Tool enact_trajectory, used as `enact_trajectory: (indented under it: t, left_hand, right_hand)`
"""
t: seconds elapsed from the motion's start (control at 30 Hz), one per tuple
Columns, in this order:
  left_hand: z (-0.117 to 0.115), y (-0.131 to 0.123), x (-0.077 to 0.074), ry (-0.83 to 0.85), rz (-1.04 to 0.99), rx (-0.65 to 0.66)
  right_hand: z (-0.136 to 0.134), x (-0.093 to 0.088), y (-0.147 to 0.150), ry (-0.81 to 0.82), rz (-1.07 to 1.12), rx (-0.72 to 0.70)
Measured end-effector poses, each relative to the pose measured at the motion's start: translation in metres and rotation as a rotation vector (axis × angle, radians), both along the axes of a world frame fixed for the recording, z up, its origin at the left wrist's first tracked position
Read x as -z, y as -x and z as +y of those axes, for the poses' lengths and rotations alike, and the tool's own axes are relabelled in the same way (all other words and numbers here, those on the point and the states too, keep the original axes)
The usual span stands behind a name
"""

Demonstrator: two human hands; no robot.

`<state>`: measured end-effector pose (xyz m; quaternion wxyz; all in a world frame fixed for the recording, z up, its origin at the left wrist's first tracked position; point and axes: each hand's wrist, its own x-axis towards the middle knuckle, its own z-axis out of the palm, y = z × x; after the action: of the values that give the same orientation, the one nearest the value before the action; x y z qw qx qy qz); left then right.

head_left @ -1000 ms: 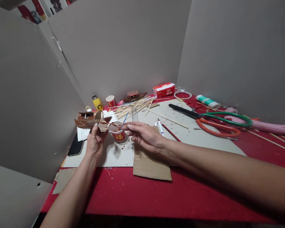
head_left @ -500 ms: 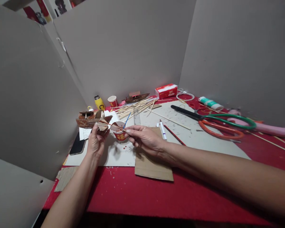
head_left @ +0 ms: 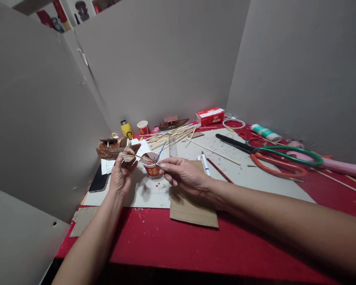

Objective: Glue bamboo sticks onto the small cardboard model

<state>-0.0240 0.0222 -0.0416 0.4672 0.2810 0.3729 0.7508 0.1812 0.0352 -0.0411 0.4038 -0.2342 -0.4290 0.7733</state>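
My left hand [head_left: 120,177] is closed on a small corrugated cardboard piece [head_left: 128,156], held up just left of a red paper cup [head_left: 151,165]. My right hand [head_left: 183,173] pinches a thin brush stick [head_left: 142,158] whose tip lies against that cardboard piece. A blue-handled brush [head_left: 160,151] stands in the cup, which holds brown paint. Behind my left hand sits a brown-painted cardboard boat model [head_left: 114,148].
A grey mat [head_left: 255,178] covers the red table [head_left: 195,253], with a cardboard sheet [head_left: 194,209], a bundle of bamboo sticks [head_left: 169,136], large scissors [head_left: 269,155], a white pen [head_left: 205,164], a phone [head_left: 99,179], a yellow bottle [head_left: 125,129], a second cup [head_left: 142,127] and a red box [head_left: 210,116]. Grey boards wall in three sides.
The view has drifted slightly, so everything sits a little further right. Both hands keep their grips; the brush tip stays on the cardboard piece.
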Motion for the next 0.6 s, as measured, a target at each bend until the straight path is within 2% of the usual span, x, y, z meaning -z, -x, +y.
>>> enact_trajectory:
  t: [0.6]
  left_hand:
    - [-0.0019, -0.0011, 0.0007, -0.037, 0.018, 0.013]
  right_hand:
    - [0.0008, -0.0085, -0.0028, -0.033, -0.049, 0.027]
